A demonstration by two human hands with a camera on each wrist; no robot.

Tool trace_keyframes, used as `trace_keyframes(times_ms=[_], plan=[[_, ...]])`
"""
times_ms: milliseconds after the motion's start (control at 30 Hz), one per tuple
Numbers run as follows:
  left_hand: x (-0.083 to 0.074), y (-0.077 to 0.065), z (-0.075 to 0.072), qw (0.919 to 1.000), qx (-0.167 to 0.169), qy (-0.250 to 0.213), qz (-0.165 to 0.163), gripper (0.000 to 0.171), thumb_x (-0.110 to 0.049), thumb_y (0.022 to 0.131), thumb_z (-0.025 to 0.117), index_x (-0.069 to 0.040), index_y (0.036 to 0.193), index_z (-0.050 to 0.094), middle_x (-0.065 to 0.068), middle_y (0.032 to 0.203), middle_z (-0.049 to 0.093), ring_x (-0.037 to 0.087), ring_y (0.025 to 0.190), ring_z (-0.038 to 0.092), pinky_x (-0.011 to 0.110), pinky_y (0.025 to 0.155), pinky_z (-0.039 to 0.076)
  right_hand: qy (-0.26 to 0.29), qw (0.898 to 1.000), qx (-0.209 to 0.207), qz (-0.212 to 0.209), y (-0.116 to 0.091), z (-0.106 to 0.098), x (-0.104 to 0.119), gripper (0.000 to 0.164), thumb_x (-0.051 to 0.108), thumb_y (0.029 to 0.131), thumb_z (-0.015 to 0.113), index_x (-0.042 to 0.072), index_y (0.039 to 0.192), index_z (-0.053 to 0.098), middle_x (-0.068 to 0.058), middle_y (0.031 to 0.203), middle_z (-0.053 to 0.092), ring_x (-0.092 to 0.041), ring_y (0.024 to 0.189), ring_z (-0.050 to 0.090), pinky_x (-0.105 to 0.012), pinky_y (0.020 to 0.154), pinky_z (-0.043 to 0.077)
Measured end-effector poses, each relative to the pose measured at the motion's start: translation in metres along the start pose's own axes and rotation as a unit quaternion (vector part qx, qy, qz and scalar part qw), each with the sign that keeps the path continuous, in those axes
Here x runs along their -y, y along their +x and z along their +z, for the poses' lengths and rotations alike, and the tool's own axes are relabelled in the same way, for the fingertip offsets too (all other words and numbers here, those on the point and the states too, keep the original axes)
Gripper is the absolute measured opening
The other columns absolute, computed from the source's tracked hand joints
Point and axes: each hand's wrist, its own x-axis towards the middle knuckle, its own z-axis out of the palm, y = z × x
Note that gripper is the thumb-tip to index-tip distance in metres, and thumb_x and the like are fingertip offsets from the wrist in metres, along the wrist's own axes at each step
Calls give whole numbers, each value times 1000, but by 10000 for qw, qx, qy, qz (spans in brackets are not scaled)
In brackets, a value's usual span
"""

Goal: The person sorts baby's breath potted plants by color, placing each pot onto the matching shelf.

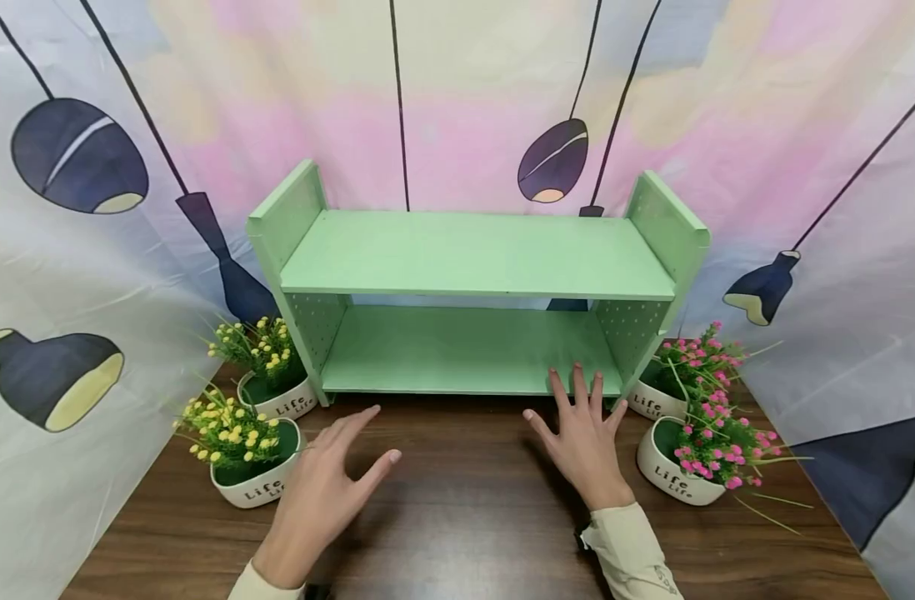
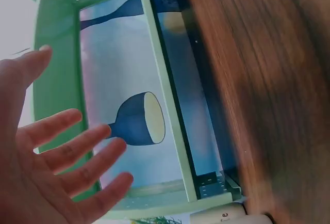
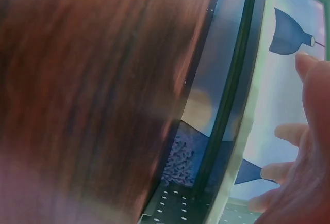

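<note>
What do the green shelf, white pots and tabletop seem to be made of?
Green shelf: perhaps painted metal or board; smooth, even colour, perforated ends.
White pots: possibly ceramic or plastic; smooth, pale, faint sheen.
Tabletop: wood or laminate; streaky brown grain, soft sheen.

The right sleeve [image 1: 628,550] is pale beige, with small dark looped marks [image 1: 663,577]. A black wrist band [image 1: 581,539] shows beside its cuff [image 1: 606,525]. Left of it, the left sleeve [image 1: 258,587] matches.

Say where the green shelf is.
In the head view, the green shelf stands far back on the table, between yellow flowers left and pink flowers right.
</note>
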Motion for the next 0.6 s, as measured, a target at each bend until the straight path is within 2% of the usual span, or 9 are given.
trace_keyframes(times_ms=[200,433,500,600], plan=[[6,-23,-14,9976,-632,-270,47,43,-30,92,85,-23,133,72,3,122,76,31,110,74,54,88,57,49,10000,-38,-6,-1,1,1,82,61,101,61,18,167,35,-22,174,18,-54,158,8,-87,111,4],[35,-50,-30,9911,-1205,116,548,33,-12,83,88,-22,113,79,-10,100,77,13,84,73,27,73,53,79,10000,-53,-17,-1,1,1,81,60,102,61,17,166,36,-23,173,19,-54,158,9,-87,111,5],[44,-56,-35,9902,-1322,188,402,31,-10,81,89,-23,107,80,-12,93,76,6,76,69,20,68,51,83,9999,-89,-19,-1,1,1,81,60,102,61,17,166,37,-23,173,21,-54,158,11,-88,111,6],[56,-62,-41,9908,-1334,220,-54,27,-10,83,89,-23,104,80,-14,84,73,-5,69,61,13,61,46,86,9999,-127,-15,-1,1,0,81,59,101,62,16,165,37,-23,172,22,-55,157,12,-88,111,6]])
